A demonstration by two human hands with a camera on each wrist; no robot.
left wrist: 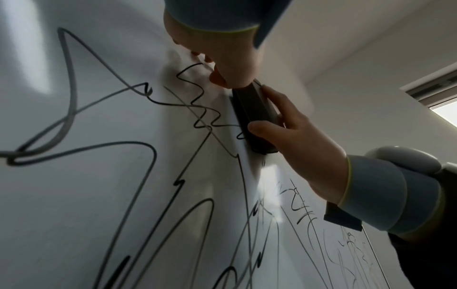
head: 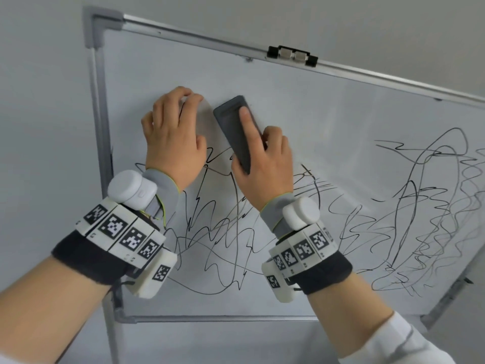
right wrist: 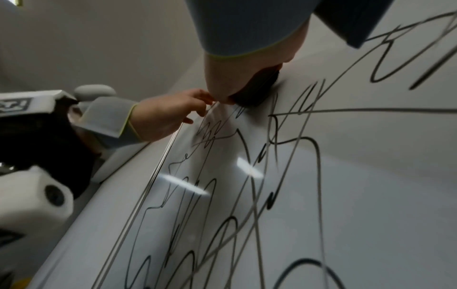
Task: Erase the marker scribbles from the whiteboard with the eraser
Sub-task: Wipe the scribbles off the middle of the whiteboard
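A whiteboard (head: 301, 106) with a metal frame fills the head view, tilted. Black marker scribbles (head: 223, 227) cover its lower half and run on to the right (head: 425, 206). My right hand (head: 265, 164) grips a dark grey eraser (head: 235, 127) flat against the board at the top edge of the scribbles, index finger stretched along its back. In the left wrist view the eraser (left wrist: 254, 115) sits between thumb and fingers. My left hand (head: 173, 130) rests on the board just left of the eraser, fingers curled, fingertips touching the surface, holding nothing.
A black and silver clip (head: 292, 55) sits on the board's top rail. The board's left frame post (head: 101, 143) runs down just left of my left hand. The upper part of the board carries no marks. A grey wall lies behind.
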